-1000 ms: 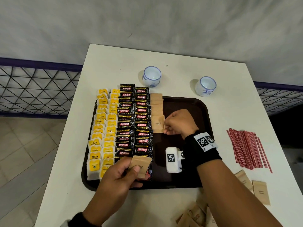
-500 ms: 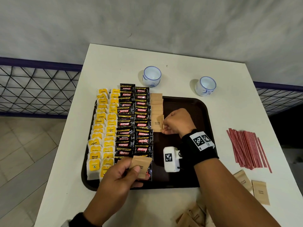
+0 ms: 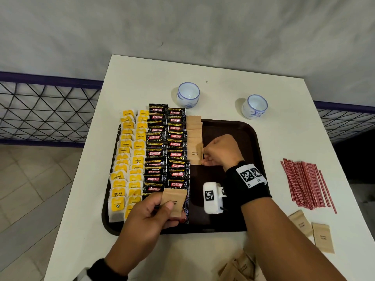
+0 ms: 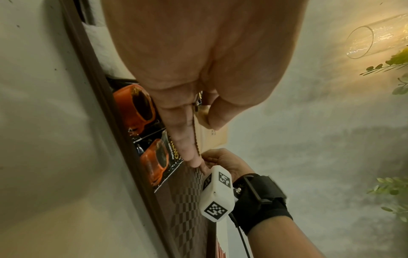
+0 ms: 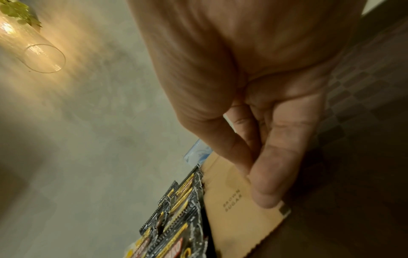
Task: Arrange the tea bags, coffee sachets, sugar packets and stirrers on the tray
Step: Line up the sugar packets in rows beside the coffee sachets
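On the tray (image 3: 249,136), the right hand (image 3: 220,152) pinches a brown sugar packet (image 3: 195,154) at the sugar column's near end, beside the coffee sachets (image 3: 166,151). The left hand (image 3: 146,220) pinches another packet (image 3: 175,201) above the tray's near edge.

white table (image 3: 142,82), two blue-patterned cups (image 3: 188,94), wire-mesh railing (image 3: 46,110), grey wall (image 3: 182,27)

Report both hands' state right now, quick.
Left hand: closed, pinching a brown sugar packet above the tray's near edge.
Right hand: closed, grip on the brown sugar packet at the row's near end.
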Demonstrator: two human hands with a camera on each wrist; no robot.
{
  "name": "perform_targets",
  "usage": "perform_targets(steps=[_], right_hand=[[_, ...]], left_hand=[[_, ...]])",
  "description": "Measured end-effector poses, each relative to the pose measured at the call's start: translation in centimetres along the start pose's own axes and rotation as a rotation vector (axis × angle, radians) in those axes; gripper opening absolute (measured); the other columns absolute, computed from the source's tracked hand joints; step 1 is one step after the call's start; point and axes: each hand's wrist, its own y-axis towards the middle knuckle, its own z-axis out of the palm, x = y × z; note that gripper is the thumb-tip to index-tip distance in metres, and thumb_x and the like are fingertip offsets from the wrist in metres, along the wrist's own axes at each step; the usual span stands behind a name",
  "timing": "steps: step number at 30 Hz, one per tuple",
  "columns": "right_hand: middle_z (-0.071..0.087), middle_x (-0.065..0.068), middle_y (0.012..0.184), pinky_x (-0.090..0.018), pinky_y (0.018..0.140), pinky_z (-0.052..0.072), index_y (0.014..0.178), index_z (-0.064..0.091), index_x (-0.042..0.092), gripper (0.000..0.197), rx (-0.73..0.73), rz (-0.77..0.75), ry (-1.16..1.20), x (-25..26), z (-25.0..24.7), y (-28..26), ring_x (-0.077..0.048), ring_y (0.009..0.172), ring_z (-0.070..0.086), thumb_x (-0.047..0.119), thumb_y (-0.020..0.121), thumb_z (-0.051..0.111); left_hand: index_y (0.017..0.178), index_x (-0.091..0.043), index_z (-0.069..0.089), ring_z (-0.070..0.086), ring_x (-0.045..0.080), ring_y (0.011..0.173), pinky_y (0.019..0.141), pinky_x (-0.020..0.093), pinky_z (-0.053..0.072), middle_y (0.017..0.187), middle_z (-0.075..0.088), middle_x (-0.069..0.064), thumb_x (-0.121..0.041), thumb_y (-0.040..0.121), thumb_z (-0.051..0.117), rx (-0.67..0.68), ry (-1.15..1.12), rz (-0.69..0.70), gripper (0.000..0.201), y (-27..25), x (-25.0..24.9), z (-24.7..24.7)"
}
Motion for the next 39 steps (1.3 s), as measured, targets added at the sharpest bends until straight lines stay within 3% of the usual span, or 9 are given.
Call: perform_targets(steps=[2, 5, 8, 15, 21, 26, 30, 34, 39], right_hand=[[0.069, -0.015, 0.063, -0.044, 0.067, 0.062, 0.07, 0.067, 0.001, 0.008, -0.009, -0.047, -0.002, -0.1, -0.3, -0.3, -0.032, 0.064, 0.074, -0.004, 0.077, 0.069], [0.068, -0.016, 0.069, -0.032, 0.053, 0.055, 0.077, 0.067, 0.002, 0.011, 0.028, -0.149, 0.084, -0.1, -0.8, -2.6, -0.026, 0.057, 0.071, -0.002, 0.086, 0.062], [0.07, -0.011, 0.072, -0.024, 0.044, 0.046, 0.085, 0.071, 0.005, 0.004, 0.101, -0.311, 0.062, -0.8, -1.3, -5.8, -0.016, 0.056, 0.065, 0.005, 0.088, 0.069], [0.069, -0.009, 0.071, -0.021, 0.043, 0.043, 0.095, 0.07, 0.002, 0.011, 0.42, -0.234, 0.289, -4.4, -0.3, -11.4, -0.016, 0.056, 0.065, -0.002, 0.084, 0.073], [0.068, -0.011, 0.069, -0.023, 0.045, 0.045, 0.091, 0.07, -0.002, 0.007, 0.354, -0.272, 0.308, -5.7, 0.6, -12.4, -0.016, 0.058, 0.064, -0.001, 0.085, 0.073], [0.067, -0.01, 0.064, -0.022, 0.044, 0.043, 0.087, 0.068, -0.001, 0.005, 0.273, -0.27, 0.278, -5.1, -0.1, -11.6, -0.014, 0.052, 0.062, -0.005, 0.086, 0.07], [0.068, -0.025, 0.069, -0.02, 0.043, 0.045, 0.09, 0.067, -0.006, 0.004, 0.093, -0.215, 0.178, -4.0, -2.3, -8.2, -0.017, 0.051, 0.06, -0.007, 0.086, 0.069], [0.067, -0.01, 0.061, -0.022, 0.045, 0.048, 0.08, 0.067, 0.006, 0.01, 0.066, -0.168, 0.011, -3.5, -2.4, -5.5, -0.016, 0.049, 0.06, -0.001, 0.086, 0.071], [0.066, -0.006, 0.054, -0.029, 0.05, 0.052, 0.073, 0.065, 0.011, 0.014, 0.041, -0.115, -0.063, -3.2, -0.9, -3.8, -0.023, 0.053, 0.064, 0.002, 0.084, 0.068]], left_hand=[[0.109, -0.011, 0.07, 0.077, 0.027, 0.091, 0.075, 0.032, 0.063, 0.098, 0.078, 0.01, -0.003, 0.099, 0.053, -0.015, -0.011, -0.006, 0.022, 0.0, -0.2, 0.2], [0.109, -0.014, 0.07, 0.077, 0.027, 0.086, 0.072, 0.034, 0.064, 0.097, 0.078, 0.01, -0.004, 0.099, 0.055, -0.043, -0.016, 0.004, 0.02, 0.0, -0.4, 0.3], [0.108, -0.016, 0.07, 0.077, 0.028, 0.083, 0.07, 0.038, 0.063, 0.098, 0.078, 0.007, -0.006, 0.096, 0.06, -0.073, 0.008, 0.037, 0.019, 0.2, -0.6, 0.4], [0.101, -0.014, 0.071, 0.076, 0.022, 0.083, 0.069, 0.04, 0.063, 0.094, 0.078, 0.001, -0.003, 0.093, 0.065, -0.133, 0.017, 0.083, 0.015, 0.4, -1.1, 1.1], [0.099, -0.014, 0.072, 0.075, 0.02, 0.086, 0.062, 0.027, 0.059, 0.095, 0.078, 0.002, -0.003, 0.092, 0.067, -0.11, 0.024, 0.091, 0.015, 0.5, -1.1, 1.7], [0.102, -0.012, 0.071, 0.076, 0.022, 0.082, 0.061, 0.027, 0.06, 0.096, 0.077, 0.007, -0.002, 0.092, 0.066, -0.112, 0.0, 0.069, 0.015, 0.5, -1.1, 1.9], [0.099, -0.013, 0.071, 0.076, 0.023, 0.08, 0.064, 0.032, 0.063, 0.091, 0.075, 0.008, -0.002, 0.091, 0.067, -0.119, 0.01, 0.024, 0.014, 0.4, -0.9, 1.6], [0.097, -0.015, 0.072, 0.076, 0.024, 0.08, 0.066, 0.037, 0.063, 0.088, 0.076, 0.007, -0.005, 0.091, 0.068, -0.076, 0.082, 0.004, 0.012, 0.1, -0.4, 1.4], [0.096, -0.014, 0.071, 0.076, 0.024, 0.081, 0.065, 0.034, 0.061, 0.088, 0.076, 0.007, -0.005, 0.092, 0.068, -0.049, 0.097, 0.014, 0.011, -0.1, -0.2, 1.2]])
